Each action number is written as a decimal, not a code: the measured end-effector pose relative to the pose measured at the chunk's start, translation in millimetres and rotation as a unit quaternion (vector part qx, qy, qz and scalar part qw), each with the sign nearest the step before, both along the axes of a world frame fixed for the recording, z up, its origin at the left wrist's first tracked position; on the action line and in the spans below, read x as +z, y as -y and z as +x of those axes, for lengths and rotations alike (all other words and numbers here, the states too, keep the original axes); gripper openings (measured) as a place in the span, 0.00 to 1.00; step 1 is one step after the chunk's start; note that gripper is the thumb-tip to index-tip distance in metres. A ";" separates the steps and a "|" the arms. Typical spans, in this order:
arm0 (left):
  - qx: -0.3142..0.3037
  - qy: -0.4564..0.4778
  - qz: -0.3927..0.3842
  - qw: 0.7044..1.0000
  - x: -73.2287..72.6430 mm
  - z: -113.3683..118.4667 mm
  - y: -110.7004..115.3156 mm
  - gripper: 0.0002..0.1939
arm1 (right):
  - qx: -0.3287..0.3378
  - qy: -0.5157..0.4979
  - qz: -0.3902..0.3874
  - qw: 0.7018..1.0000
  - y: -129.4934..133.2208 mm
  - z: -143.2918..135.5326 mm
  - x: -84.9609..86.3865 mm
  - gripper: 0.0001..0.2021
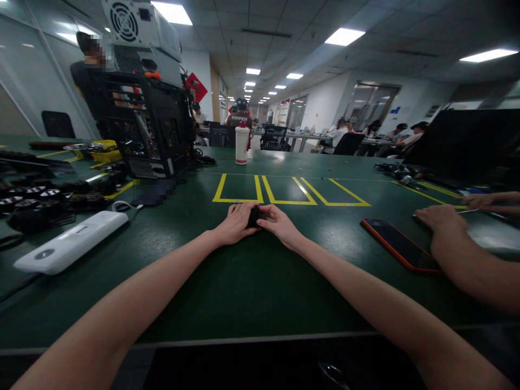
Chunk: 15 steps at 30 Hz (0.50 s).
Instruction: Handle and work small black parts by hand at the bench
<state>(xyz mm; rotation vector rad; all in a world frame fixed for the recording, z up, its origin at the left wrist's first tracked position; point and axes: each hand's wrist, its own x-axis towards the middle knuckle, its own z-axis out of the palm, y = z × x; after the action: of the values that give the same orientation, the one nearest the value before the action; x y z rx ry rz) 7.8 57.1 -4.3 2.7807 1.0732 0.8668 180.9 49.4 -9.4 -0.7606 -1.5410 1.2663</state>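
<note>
Both my hands meet over the green tabletop (252, 292), around a small black object (254, 216) whose kind I cannot make out. My left hand (236, 223) wraps it from the left, its fingers covering much of the top. From the right, my right hand (280, 225) pinches its edge with thumb and fingers. The object is low, at or close to the table surface. Just beyond my hands lie yellow tape outlines (264, 202) on the table.
At left lie a white power strip (73, 241), black parts (44, 203) and an open computer case (150, 119). A white bottle (242, 143) stands ahead. On the right are an orange-edged phone (398, 244), another person's hand (442, 219) and a dark monitor (467, 146).
</note>
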 end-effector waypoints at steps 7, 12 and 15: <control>0.002 0.003 0.010 1.000 -3.4 0.8 -2.6 0.30 | -0.024 0.009 -0.029 0.999 1.7 -1.2 -0.6 0.12; 0.007 -0.003 0.008 1.000 -2.7 0.2 -2.4 0.30 | -0.023 0.008 -0.044 0.999 -2.3 -1.4 -2.9 0.16; 0.007 -0.006 0.009 1.000 -1.5 0.0 -1.5 0.30 | -0.007 -0.002 -0.035 0.999 -2.5 -0.6 -2.9 0.15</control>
<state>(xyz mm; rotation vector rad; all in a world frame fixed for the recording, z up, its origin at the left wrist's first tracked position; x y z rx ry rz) 7.8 58.6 -5.8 2.8003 1.0922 0.8647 180.3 51.9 -12.3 -0.8132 -1.4924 1.3164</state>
